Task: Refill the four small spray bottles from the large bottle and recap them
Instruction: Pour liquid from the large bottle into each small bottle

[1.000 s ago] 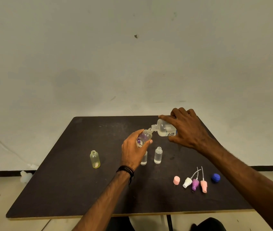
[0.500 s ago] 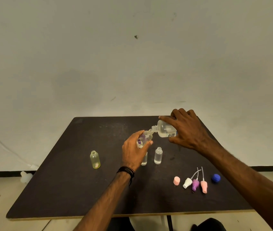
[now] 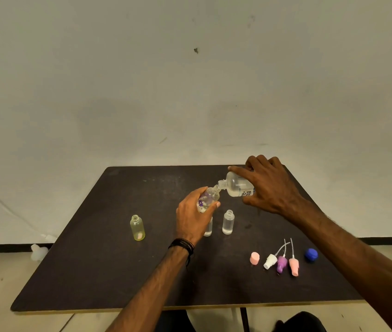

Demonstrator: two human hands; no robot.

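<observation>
My left hand (image 3: 193,218) grips a small clear bottle with a purple flower (image 3: 208,198), tilted up to the right above the table. My right hand (image 3: 268,186) grips the large clear bottle (image 3: 236,184), tipped on its side with its open neck touching the small bottle's mouth. Two uncapped clear small bottles stand behind my left hand, one (image 3: 228,222) in plain view, the other (image 3: 208,227) half hidden by the hand. A yellowish uncapped bottle (image 3: 137,228) stands to the left.
On the dark table (image 3: 94,271) at the right lie a pink cap (image 3: 254,258), white (image 3: 269,261), purple (image 3: 281,263) and pink (image 3: 294,267) spray tops with tubes, and a blue cap (image 3: 311,254). A white object (image 3: 38,252) lies on the floor at left.
Both hands stay almost still, the large bottle held tipped against the small bottle's mouth throughout.
</observation>
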